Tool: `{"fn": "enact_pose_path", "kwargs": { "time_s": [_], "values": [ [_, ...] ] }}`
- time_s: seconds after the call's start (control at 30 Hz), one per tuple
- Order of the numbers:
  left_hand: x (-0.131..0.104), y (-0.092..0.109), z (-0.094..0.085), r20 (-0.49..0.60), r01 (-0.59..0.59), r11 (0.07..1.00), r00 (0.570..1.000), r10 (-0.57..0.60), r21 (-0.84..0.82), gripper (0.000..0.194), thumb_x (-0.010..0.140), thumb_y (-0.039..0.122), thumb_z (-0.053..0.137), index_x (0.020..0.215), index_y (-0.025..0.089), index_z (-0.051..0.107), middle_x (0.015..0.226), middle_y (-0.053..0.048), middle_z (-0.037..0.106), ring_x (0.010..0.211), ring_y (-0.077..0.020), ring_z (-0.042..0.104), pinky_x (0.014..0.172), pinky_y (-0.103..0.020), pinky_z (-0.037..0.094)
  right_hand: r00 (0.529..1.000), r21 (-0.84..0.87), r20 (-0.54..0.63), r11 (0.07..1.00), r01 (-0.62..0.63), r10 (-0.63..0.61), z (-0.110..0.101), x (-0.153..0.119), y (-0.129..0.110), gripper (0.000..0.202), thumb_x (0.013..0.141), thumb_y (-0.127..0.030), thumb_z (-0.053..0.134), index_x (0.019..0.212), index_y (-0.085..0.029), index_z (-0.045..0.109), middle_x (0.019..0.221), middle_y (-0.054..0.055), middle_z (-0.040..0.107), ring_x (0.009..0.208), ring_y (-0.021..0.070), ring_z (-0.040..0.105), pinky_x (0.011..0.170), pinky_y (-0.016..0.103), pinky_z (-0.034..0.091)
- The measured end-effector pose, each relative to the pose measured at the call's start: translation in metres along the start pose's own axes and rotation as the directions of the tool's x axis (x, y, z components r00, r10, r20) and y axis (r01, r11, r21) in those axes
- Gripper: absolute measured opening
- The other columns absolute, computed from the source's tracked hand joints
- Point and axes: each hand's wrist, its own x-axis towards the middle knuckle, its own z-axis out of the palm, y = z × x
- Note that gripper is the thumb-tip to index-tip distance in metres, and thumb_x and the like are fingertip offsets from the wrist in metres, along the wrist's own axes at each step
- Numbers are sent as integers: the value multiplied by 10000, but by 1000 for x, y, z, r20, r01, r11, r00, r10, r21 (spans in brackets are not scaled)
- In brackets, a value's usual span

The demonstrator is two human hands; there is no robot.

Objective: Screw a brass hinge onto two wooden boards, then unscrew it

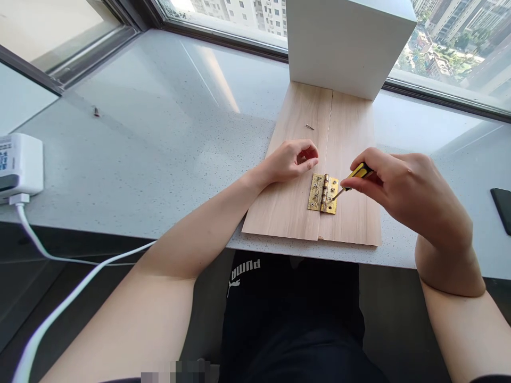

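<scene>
- Speckled white countertop (179,133) runs below the windows (235,21), with tall buildings outside.
- Before you, two wood-grain boards (355,226) lie side by side on it, a narrow seam between them; a white box (339,53) stands at their far end.
- Near your edge of the boards, the brass butt hinge (315,192) lies opened flat, its knuckle along the seam and one leaf on each board.
- Your right hand (411,186) grasps a yellow-and-black screwdriver (360,171), tilted, its tip at the hinge's right leaf.
- Your left hand (293,160) is released, fingers loosely curled, over the left board just beyond the hinge.
- Past that hand, one loose screw (310,126) lies on the left board.
- Far to your right sits a black phone (502,205).
</scene>
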Motion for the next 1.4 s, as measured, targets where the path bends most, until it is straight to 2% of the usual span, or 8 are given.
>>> {"fn": "enact_pose_path", "kwargs": {
  "time_s": [0.13,0.23,0.4,0.53,0.83,1.07,1.2,1.4],
  "values": [
    [0,0,0,-5,13,1000,1000,-13,4,138,1051,339,751,1087,212,791,1016,-86,809,888,-229,705,783,-370,569,999,-93,-34,995,-31,28,6,2,-9,478,1147,-606,784,894,-232,627,597,-75,436,525,129,298,525,320,234],
    [0,-1,0,-7,1,1000,1000,-1,0,139,1054,342,740,1078,213,788,1010,-84,807,878,-226,701,780,-370,561,998,-84,-25,994,-68,66,4,0,-13,434,1227,-531,649,923,-222,643,717,-6,589,587,159,433,555,337,293],
    [0,-2,0,-4,-11,1000,1000,11,-2,159,1046,364,736,1067,213,782,1002,-87,803,866,-232,695,766,-377,556,999,85,18,996,-28,27,-7,-2,-5,376,1224,-294,445,1336,-116,756,1226,190,813,988,287,761,854,427,567],
    [0,0,0,-1,7,1000,1000,-7,5,161,1032,368,755,1072,216,787,1006,-83,805,880,-236,702,790,-382,570,997,137,79,991,-2,-9,-10,1,3,460,1224,-312,507,1607,-153,707,1155,142,882,872,274,766,812,428,567],
    [0,3,0,6,18,1000,1000,-18,9,151,1044,356,750,1071,213,788,1015,-89,815,887,-235,715,792,-379,580,999,145,34,989,-40,36,-1,12,1,346,1218,-494,656,997,-244,745,721,3,716,581,170,551,608,358,400],
    [1,2,0,7,8,1000,1000,-8,1,180,1041,380,746,1080,211,789,1003,-92,809,871,-239,711,776,-387,577,999,124,32,992,-2,-2,-6,1,-7,354,1207,-264,430,1315,-148,747,1234,172,794,826,234,689,795,433,547],
    [1,2,0,3,15,1000,1000,-15,0,172,1033,376,752,1076,215,791,1009,-89,807,881,-241,715,788,-386,584,996,159,75,986,45,-57,-9,1,-2,436,1210,-231,469,1602,-175,652,1261,151,836,925,270,762,868,444,594],
    [0,1,1,1,16,1000,1000,-16,6,183,1039,391,745,1077,218,790,998,-89,806,865,-235,704,771,-384,569,996,135,62,990,49,-58,-14,3,5,217,1211,-262,622,1358,-203,771,1103,97,883,772,233,740,734,395,535]
  ]
}}
